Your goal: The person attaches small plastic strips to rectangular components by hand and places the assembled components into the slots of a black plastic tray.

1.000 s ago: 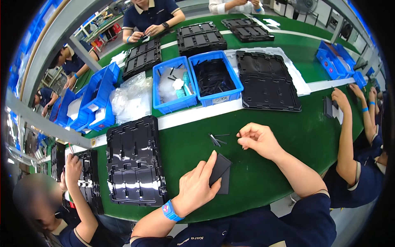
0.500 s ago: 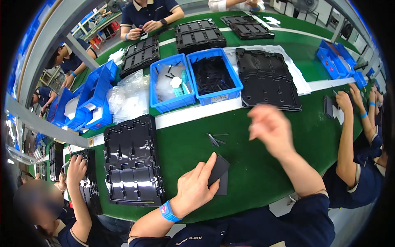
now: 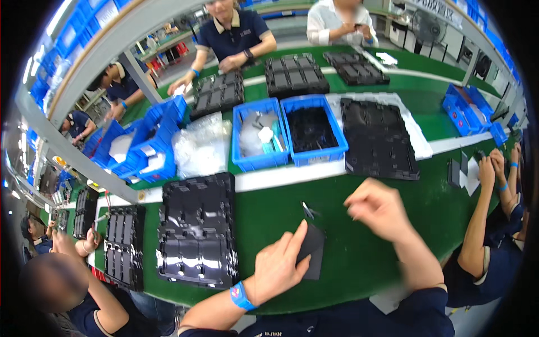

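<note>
My left hand [image 3: 282, 259] is closed on a flat black rectangular piece [image 3: 312, 254], its index finger stretched along the near-left edge and thumb lying over it. The piece rests low over the green table. Just beyond the fingertip lies a small pile of thin dark strips [image 3: 309, 210], partly blurred. To the right of the strips, my right hand [image 3: 380, 209] hovers above the table with curled fingers and thumb drawn together. Whatever is pinched there, if anything, is too small and smeared to make out.
Stacked black plastic trays [image 3: 196, 233] stand at my left. Ahead are a blue bin of black strips [image 3: 343, 154], a blue bin with mixed small parts [image 3: 261, 163], clear plastic bags [image 3: 202, 143] and another black tray [image 3: 382, 140]. Co-workers sit on both sides and across.
My view has tilted up, so the table sits lower in the picture. The right hand has come slightly nearer to me. A co-worker across has reached out to the left.
</note>
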### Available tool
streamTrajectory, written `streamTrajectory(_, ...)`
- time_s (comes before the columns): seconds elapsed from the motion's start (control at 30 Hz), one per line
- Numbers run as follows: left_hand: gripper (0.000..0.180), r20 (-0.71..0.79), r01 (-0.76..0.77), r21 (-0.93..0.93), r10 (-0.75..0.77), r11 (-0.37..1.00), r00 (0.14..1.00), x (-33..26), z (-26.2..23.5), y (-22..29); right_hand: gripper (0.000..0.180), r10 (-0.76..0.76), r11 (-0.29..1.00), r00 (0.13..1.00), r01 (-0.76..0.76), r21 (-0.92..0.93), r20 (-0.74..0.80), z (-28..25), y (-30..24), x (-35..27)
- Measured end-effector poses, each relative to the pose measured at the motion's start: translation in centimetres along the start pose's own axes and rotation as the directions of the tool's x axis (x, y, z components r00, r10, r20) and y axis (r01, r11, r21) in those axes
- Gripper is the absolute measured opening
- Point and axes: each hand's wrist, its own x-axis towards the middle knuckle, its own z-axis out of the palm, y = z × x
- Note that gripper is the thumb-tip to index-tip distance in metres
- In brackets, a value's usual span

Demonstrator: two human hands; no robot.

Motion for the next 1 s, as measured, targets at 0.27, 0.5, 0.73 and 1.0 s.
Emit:
streamTrajectory(0.27,0.077,-0.019,-0.043,0.003,0.043,0.999,0.999,-0.6,0.2,0.6,0.013,0.288,0.808,0.883,-0.431,0.402,0.369,3.5,2.9,-1.7)
streamTrajectory(0.5,0.075,-0.026,-0.047,0.011,0.048,0.999,0.999,-0.1,0.1,0.1,0.016,0.358,0.748,0.853,-0.505,0.431,0.379,4.3,3.1,-1.2)
streamTrajectory(0.73,0.075,-0.033,-0.038,0.003,0.038,0.999,0.999,-0.1,0.0,0.3,0.011,0.317,0.777,0.856,-0.481,0.407,0.407,4.5,3.4,-1.5)
streamTrajectory(1.0,0.075,-0.024,-0.032,0.062,0.034,0.998,0.999,0.3,-1.0,0.5,0.01,0.345,0.726,0.884,-0.464,0.508,0.315,4.6,3.4,-1.9)
